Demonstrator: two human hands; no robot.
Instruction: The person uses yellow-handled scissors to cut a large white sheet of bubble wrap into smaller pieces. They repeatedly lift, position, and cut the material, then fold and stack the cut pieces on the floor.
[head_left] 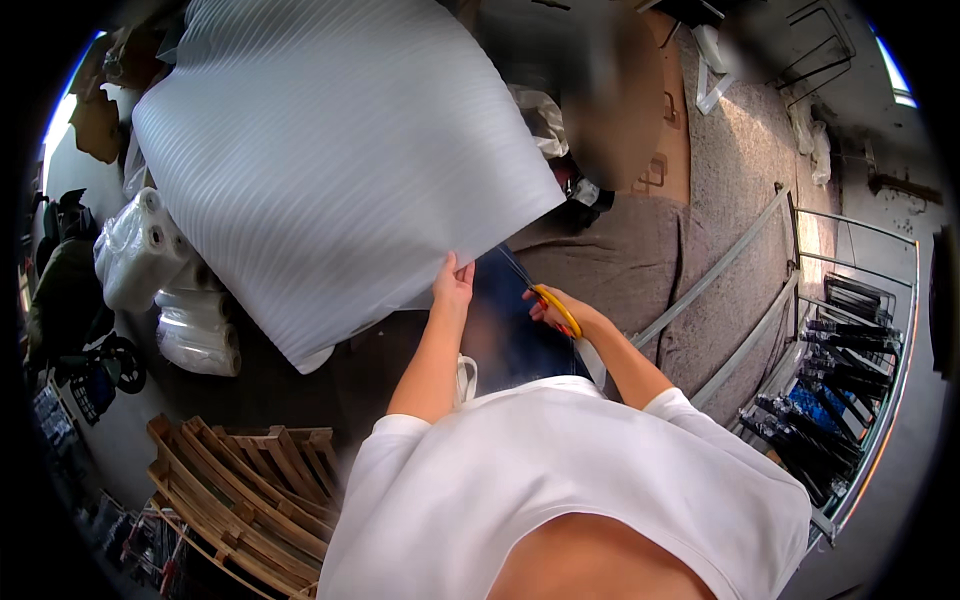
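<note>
A large ribbed white foam sheet (330,170), filling the upper left of the frame, is pinched at its lower edge by the left hand (453,285). Yellow-handled scissors (553,308) are grasped in the right hand (565,312) at frame centre, blades apparently toward the sheet's edge. A grey felt-covered bench (700,240) lies behind; wooden pallets (240,490) are seen lower left.

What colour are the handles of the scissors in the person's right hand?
Yellow. The scissors show in the head view, gripped by the right hand.
</note>
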